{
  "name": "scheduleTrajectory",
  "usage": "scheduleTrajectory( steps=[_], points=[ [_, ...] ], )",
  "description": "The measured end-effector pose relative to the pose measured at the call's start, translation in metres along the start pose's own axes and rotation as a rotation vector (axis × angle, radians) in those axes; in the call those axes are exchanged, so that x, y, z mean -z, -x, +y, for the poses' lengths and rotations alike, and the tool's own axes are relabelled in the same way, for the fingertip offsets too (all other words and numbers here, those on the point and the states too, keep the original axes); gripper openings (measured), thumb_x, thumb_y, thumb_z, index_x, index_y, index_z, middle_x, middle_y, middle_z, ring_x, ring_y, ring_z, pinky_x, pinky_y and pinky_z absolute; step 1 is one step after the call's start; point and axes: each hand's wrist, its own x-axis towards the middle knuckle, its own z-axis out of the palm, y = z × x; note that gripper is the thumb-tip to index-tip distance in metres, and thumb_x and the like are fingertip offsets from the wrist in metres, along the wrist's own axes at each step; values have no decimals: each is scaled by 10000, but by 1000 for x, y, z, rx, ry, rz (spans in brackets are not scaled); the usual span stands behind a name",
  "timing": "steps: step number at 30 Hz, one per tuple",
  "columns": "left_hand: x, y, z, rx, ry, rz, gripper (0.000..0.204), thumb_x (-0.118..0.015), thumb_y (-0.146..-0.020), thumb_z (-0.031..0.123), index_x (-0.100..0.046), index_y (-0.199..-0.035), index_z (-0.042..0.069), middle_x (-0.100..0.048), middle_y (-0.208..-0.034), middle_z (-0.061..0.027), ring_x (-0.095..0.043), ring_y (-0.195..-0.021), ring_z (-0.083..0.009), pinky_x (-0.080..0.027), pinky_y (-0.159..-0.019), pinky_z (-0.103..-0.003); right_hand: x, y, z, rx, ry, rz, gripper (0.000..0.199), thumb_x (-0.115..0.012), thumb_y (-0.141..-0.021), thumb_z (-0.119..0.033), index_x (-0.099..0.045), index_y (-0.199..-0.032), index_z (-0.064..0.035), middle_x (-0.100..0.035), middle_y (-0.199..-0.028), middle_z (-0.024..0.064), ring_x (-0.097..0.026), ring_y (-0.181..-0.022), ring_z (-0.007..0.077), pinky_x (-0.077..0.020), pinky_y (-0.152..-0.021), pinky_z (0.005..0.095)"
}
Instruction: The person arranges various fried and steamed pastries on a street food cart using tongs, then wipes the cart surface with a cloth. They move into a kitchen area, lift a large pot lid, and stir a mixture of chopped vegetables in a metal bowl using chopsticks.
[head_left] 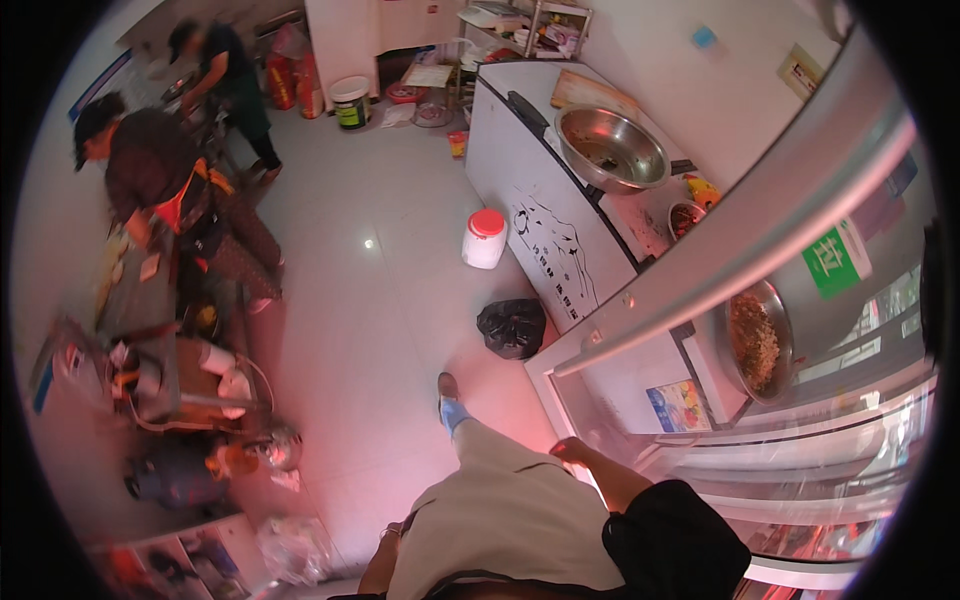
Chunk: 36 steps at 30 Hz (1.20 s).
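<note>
The right hand rests curled on the lower edge of the glass door of a display fridge; its fingers look folded onto the frame, though blur hides how tightly. The left hand hangs beside the thigh, its fingers too small to tell. The door's long metal handle runs diagonally, lower left to upper right. A green square sign sits on the glass, a colourful rectangular sticker lower down.

Right hand fingers hidden behind glass door edge; left hand mostly hidden.
</note>
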Motion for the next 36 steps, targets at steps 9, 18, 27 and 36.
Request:
scheduleTrajectory(
  steps=[9, 18, 27, 36],
  points=[
    [132, -74, 239, -34, 217, 292, 706, -622, -737, 530, -578, -1085, -83, -651, -997, -184, -622, -909, -325, -491, -780, -433, 90, -231, -235, 535, 482, 112, 189, -647, -768, -157, -666, -890, -15, -666, -781, 79, -619, -639, 139, -502, -615, 284],
    [304, -68, 472, -245, -641, 418, 388, -420, -847, 354, -696, -895, 86, -671, -917, -137, -649, -879, -256, -513, -775, -419, 119, -353, -479, 175, -92, -126, 231, -587, -848, -199, -627, -1000, -30, -643, -906, 62, -599, -749, 132, -469, -637, 249],
    [445, -146, 635, 31, 155, 264, 557, -642, -712, 397, -601, -1100, -1, -586, -1143, -207, -549, -1106, -322, -350, -972, -506, 141, -483, -616, -166, -145, -31, 170, -591, -841, -188, -616, -981, -94, -645, -844, 27, -612, -716, 135, -479, -621, 283],
    [596, -129, 768, 93, -107, 342, 443, -618, -727, 301, -619, -1092, 50, -597, -1164, -119, -569, -1077, -270, -397, -933, -491, 192, -618, -769, -314, -131, -67, 151, -571, -837, -125, -624, -968, -71, -653, -841, 60, -622, -685, 147, -487, -584, 286]
  ],
)
